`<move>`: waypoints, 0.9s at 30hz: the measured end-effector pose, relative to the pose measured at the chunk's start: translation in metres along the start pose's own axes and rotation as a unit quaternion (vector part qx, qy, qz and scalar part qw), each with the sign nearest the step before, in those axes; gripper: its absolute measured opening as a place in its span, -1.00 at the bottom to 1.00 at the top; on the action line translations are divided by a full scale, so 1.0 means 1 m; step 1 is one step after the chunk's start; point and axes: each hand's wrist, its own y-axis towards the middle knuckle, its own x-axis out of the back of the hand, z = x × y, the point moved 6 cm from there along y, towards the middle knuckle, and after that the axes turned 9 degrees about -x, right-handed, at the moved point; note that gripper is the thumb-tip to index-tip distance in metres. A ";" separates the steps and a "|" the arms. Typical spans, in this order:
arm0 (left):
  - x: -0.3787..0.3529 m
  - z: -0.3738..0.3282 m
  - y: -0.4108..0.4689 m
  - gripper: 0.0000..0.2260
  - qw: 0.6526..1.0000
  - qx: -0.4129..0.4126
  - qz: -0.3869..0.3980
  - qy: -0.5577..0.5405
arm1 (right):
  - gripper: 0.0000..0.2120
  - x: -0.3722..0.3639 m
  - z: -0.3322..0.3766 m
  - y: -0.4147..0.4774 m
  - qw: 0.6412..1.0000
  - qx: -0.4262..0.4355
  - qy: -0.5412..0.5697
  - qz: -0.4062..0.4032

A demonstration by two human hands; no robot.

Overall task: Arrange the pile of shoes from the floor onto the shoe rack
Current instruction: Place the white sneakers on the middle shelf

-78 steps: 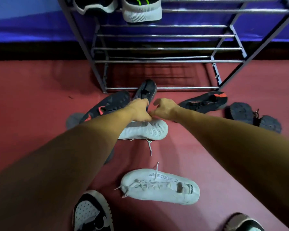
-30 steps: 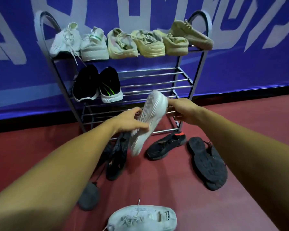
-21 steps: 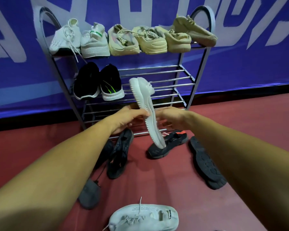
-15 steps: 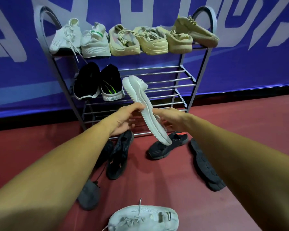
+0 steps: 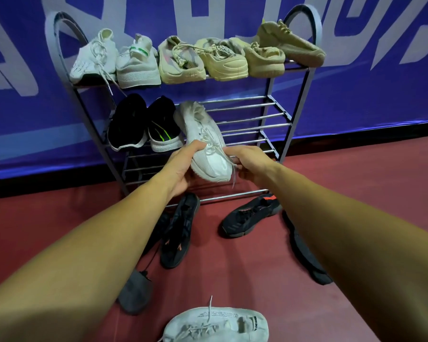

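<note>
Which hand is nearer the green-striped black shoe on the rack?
Left. Left hand sits just below the green-striped black shoe; right hand is farther right, across the white shoe.

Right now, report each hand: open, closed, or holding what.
Left hand: closed, gripping the white sneaker along its side.
Right hand: closed, holding the same sneaker by its toe end.

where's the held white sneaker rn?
Head view, centre: white sneaker gripped by left hand and right hand at the shoe rack's second shelf, right of the green-striped black sneaker.
</note>
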 end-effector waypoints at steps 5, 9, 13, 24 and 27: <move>-0.004 -0.008 0.005 -0.53 1.000 0.003 -0.003 0.008 | -0.77 0.001 -0.006 -0.005 0.998 -0.033 0.006 0.062; -0.005 -0.009 0.007 -0.46 0.999 -0.010 -0.030 0.010 | -0.94 0.004 -0.004 -0.011 0.990 -0.042 0.005 0.132; -0.003 -0.020 0.013 -0.22 0.995 -0.063 -0.072 0.016 | -0.81 0.008 0.004 -0.004 0.987 -0.050 0.100 0.114; 0.010 -0.021 0.006 -0.52 0.993 -0.076 -0.026 0.087 | -0.82 -0.010 0.017 0.015 0.979 0.005 0.200 0.044; 0.012 -0.020 0.007 -0.32 0.988 -0.092 -0.016 0.123 | -0.77 -0.013 0.016 0.021 0.982 0.015 0.188 0.028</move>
